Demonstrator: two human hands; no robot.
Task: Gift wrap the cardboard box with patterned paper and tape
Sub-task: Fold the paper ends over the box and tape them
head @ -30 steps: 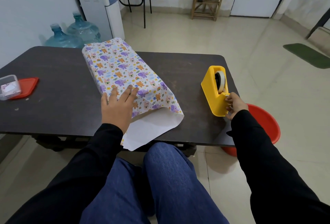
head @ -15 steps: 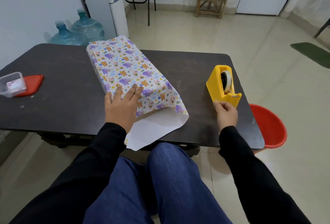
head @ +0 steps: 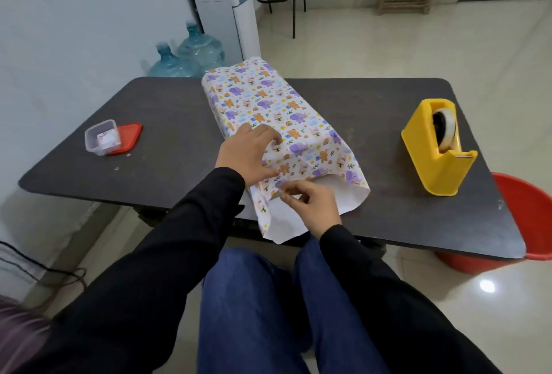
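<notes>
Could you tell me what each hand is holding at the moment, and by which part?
The right hand pinches what looks like a short tape strip by one end. The left hand holds nothing; it only presses down on the patterned paper.

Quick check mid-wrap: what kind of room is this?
Likely an office pantry or back room: a water dispenser with spare water jugs beside it, a tiled floor, and a plain dark table.

White paper (head: 268, 105) printed with purple and orange animals — yellow tape dispenser (head: 430, 161), red bucket (head: 525, 218), dark table (head: 167, 117).
</notes>
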